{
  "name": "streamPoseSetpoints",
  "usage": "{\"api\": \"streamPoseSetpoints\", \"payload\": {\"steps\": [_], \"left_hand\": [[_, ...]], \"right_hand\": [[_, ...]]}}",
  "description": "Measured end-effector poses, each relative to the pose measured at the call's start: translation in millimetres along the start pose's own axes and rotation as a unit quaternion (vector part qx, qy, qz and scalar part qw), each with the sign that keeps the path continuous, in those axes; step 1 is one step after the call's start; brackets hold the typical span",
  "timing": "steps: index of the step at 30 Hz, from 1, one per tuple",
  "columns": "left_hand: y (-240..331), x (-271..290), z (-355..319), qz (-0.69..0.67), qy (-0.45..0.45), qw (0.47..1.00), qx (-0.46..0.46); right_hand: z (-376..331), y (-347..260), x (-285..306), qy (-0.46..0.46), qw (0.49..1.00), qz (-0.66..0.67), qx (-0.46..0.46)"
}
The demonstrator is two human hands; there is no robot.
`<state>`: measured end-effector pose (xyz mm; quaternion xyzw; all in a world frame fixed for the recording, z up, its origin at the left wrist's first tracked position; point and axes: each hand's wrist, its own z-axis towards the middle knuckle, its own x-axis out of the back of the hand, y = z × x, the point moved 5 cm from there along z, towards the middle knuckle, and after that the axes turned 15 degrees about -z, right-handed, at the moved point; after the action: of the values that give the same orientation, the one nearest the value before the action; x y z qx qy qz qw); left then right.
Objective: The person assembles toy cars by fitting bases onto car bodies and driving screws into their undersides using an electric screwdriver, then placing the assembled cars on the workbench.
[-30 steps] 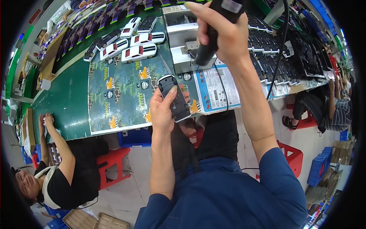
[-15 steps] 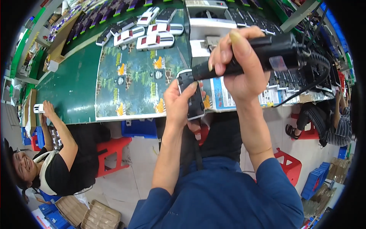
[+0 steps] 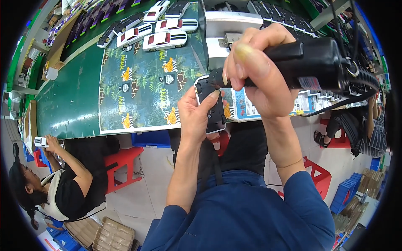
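My left hand [image 3: 193, 115] grips a toy car [image 3: 216, 113] turned with its black underside up, the thumb pressed along the base. A white body edge shows round it. Wrapped in my right hand [image 3: 268, 79] is a black electric screwdriver [image 3: 312, 62], lying slanted with its cable at the right. Its dark nose [image 3: 217, 78] meets the far end of the car's underside; the bit itself is hidden. Beyond my hands, several white toy cars [image 3: 165, 40] with dark stripes rest on a printed animal-pattern mat [image 3: 144, 92], some showing black bases.
A grey metal machine [image 3: 230, 23] stands behind my right hand. Rows of black car bases [image 3: 289, 25] lie at the far right. At the left, a co-worker [image 3: 69, 180] holds a white car by the green table [image 3: 71, 108]. Red stools [image 3: 123, 167] and a blue bin [image 3: 150, 139] sit below.
The screwdriver's rear has come slightly closer and lower, its nose still at the car. My left hand keeps its hold. The co-worker's head has turned toward the table.
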<state>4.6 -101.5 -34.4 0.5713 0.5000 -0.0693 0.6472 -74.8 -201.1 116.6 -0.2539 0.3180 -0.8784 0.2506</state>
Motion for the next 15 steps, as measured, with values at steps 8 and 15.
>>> {"api": "streamPoseSetpoints", "payload": {"steps": [8,15], "left_hand": [[-3,3,3,-0.032,-0.003,0.999,0.024],[-3,5,2,-0.025,-0.013,0.999,0.036]], "right_hand": [[5,3,-13,-0.051,0.978,0.201,0.030],[-7,-23,-12,0.156,0.844,0.284,-0.426]]}}
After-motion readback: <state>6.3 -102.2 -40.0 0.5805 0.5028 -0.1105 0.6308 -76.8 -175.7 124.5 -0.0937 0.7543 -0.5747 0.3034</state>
